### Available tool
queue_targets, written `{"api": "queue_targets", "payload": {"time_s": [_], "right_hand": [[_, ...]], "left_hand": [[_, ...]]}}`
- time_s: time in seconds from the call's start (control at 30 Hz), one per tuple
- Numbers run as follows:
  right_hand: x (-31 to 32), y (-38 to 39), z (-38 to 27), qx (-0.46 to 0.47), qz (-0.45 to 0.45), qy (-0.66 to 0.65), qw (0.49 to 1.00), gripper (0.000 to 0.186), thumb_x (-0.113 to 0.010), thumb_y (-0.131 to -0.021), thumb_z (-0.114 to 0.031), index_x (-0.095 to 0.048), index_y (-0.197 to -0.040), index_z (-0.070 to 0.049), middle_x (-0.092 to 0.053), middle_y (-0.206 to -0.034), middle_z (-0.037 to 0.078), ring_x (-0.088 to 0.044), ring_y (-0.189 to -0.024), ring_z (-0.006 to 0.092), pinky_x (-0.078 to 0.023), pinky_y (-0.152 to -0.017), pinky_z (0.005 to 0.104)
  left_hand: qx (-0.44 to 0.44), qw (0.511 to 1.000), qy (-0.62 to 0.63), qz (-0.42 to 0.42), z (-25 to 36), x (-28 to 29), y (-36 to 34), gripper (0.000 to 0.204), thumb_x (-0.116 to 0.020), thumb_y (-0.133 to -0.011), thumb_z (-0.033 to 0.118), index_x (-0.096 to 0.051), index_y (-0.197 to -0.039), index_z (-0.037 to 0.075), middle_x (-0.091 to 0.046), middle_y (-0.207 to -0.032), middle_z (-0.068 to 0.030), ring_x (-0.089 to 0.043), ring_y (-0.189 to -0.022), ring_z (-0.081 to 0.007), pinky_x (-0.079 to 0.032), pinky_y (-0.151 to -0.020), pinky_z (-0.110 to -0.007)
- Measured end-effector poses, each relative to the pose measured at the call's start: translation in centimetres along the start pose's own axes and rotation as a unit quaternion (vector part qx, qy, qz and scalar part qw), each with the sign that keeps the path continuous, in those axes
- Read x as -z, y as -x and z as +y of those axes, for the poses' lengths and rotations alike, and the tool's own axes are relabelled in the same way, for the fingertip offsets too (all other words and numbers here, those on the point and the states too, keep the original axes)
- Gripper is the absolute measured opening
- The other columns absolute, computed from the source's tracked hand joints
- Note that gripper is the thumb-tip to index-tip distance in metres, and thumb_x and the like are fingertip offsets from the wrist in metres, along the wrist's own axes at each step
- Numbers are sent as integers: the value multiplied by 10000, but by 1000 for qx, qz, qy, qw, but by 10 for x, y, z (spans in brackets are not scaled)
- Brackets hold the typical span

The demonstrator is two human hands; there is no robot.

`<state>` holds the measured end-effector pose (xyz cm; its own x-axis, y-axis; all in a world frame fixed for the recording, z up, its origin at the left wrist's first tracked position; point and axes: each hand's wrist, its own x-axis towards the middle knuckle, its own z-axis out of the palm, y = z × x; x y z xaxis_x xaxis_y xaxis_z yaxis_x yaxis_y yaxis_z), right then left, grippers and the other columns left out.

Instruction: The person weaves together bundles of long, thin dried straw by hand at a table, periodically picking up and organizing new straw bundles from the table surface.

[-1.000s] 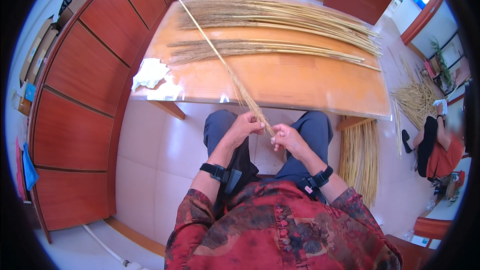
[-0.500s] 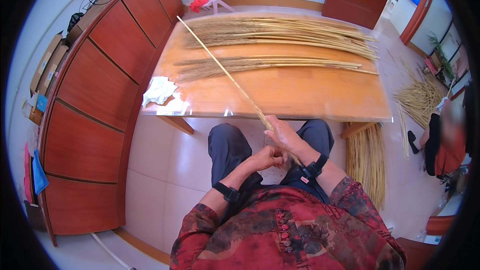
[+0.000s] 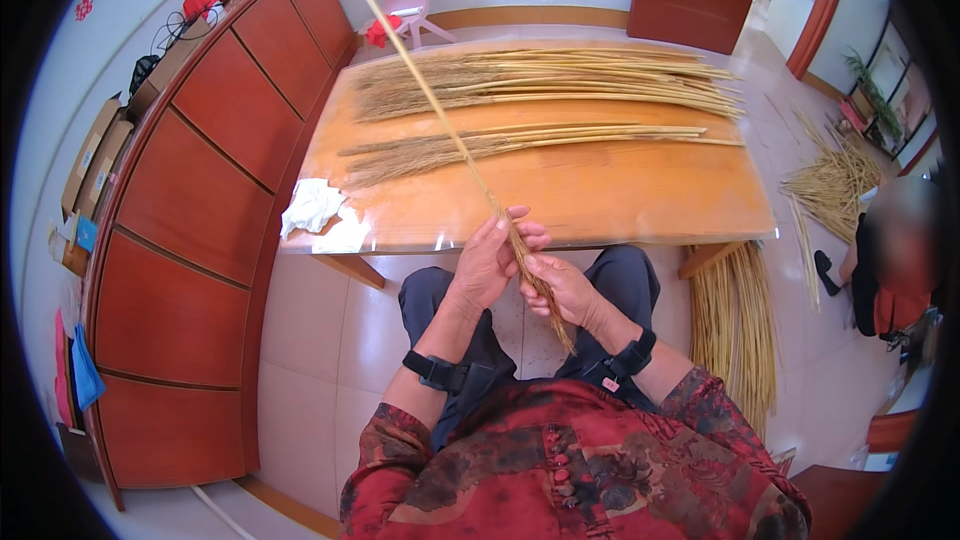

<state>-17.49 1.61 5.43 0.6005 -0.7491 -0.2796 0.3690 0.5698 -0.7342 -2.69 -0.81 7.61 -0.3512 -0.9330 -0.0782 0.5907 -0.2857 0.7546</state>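
Observation:
A long pale stalk [image 3: 430,95] with a brownish bristly head slants across the view, its bare end up at the far left. My left hand [image 3: 487,258] is closed round it where stem meets head. Just below, my right hand [image 3: 560,286] grips the bristly part, and the tip pokes out beneath toward my lap. Both hands are above my knees, near the table's front edge. On the wooden table [image 3: 640,190] lie a large bundle of similar stalks [image 3: 600,70] at the back and a smaller bundle [image 3: 560,137] in front of it, heads to the left.
Crumpled white tissue [image 3: 312,208] lies at the table's left corner. Red-brown cabinets [image 3: 190,200] line the left wall. More stalks [image 3: 735,330] lie on the floor right of the table, with another pile [image 3: 835,185] farther right. A person [image 3: 895,270] is at the right edge.
My left hand has come up from my lap and closed on the stalk. My right hand has moved lower along its head. The stalk's far end has risen.

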Motion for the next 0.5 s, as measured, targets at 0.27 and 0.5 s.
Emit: {"api": "queue_targets", "payload": {"time_s": [0.27, 0.5], "right_hand": [[30, 10, -8, 204, 161, 422, 869, 262, -494, -829, -241, -531, -922, 0, -528, -719, 75, -536, -664, 212, -442, -616, 292], [-12, 47, -79, 512, 256, 707, 415, 203, -562, -726, -63, -552, -928, -58, -551, -842, 72, -532, -814, 238, -422, -706, 332]], "left_hand": [[24, 942, -334, 0, 19, -19, -7, 195, -434, -888, 196, -494, -994, 43, -496, -652, -5, -533, -631, -117, -459, -577, -249], [-301, 564, -767, -53, 24, -19, -9, 144, -523, -771, 96, -497, -908, 62, -532, -676, -80, -545, -632, -239, -441, -540, -337]]}}
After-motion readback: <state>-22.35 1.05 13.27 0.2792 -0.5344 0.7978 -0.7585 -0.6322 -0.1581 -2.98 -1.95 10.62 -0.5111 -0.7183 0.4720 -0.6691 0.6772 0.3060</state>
